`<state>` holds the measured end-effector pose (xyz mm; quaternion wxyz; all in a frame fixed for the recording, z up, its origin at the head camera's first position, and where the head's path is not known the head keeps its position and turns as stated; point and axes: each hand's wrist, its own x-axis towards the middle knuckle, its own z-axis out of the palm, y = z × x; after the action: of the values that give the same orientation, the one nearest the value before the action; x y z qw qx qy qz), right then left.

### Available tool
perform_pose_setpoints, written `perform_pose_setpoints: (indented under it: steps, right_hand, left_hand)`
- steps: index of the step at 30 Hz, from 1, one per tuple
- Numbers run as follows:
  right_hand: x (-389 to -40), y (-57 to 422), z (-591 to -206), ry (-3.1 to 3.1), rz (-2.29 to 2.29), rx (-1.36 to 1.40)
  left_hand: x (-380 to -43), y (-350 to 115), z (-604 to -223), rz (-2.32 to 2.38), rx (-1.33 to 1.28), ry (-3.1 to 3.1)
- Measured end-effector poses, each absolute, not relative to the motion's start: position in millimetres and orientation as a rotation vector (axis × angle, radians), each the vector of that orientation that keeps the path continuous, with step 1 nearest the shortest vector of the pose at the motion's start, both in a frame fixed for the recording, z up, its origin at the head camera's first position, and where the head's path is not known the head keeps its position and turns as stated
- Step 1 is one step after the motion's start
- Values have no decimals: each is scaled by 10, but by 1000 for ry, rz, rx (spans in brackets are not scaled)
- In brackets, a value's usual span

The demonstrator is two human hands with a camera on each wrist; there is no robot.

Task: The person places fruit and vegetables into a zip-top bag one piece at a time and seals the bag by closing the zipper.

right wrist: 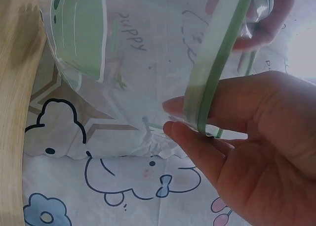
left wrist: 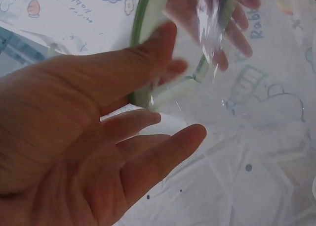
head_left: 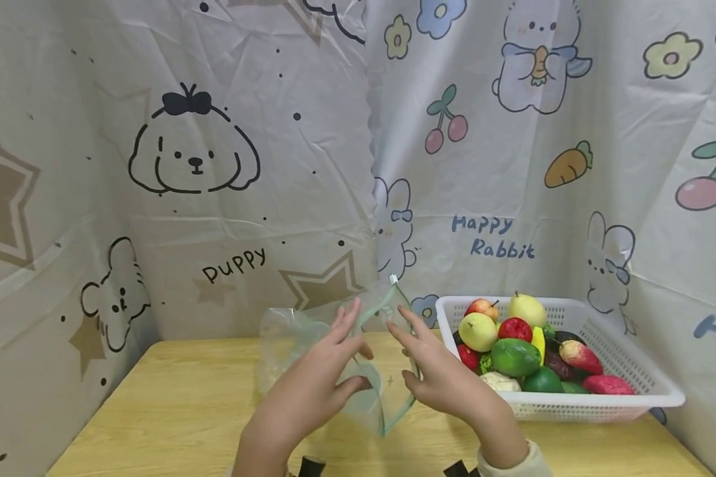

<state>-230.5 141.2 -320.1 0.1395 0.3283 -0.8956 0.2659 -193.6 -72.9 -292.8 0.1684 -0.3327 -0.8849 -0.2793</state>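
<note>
Left of basket point(head_left: 585, 405), we're prob. opening bag point(head_left: 282, 338); R hand point(head_left: 443, 372) pinching it, can't tell L hand point(head_left: 316, 377); nxt needs widening.

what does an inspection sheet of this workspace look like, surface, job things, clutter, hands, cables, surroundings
Surface: wood-look table.
Job's things: clear bag with a green rim, its mouth open between the hands.
Clutter: white basket at the right, holding mixed fruit and vegetables; two black pieces at the head view's lower edge, too cut off to identify.
Left hand: fingers loosely spread at the bag's mouth; contact unclear.
Right hand: fingers at the green rim; whether they pinch it is unclear.
Cables: nothing seen.
Surroundings: pale hanging cloth printed with puppy and rabbit drawings, creased in places.
</note>
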Motion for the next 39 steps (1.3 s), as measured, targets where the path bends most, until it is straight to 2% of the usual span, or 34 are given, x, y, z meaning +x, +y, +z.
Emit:
perform_pose_setpoints:
  steps: [8,17,22,29,32,39]
  right_hand:
    - [-2426,1525,-3274,-2596,727,996]
    - [-2520,1764,-3177,-2402,762,1049]
    - [-2490,2080,-3121,-2380,727,735]
    - [-2470,2517,-3164,-2794,515,166]
    - [-2516,2654,-3239,-2935,454,84]
    - [-2638,2738,-3409,-3023,533,76]
  left_hand:
    - [-1985,-767,-2931,-814,-947,-2465]
    - [-2141,-672,-2968,-805,-923,-2357]
    - [-2159,-662,-3008,-814,-860,-2385]
    - [-2059,-727,-2970,-790,-718,-2401]
    - [-2026,-753,-2922,-785,-692,-2372]
    - [-1972,-793,-2832,-804,-692,-2284]
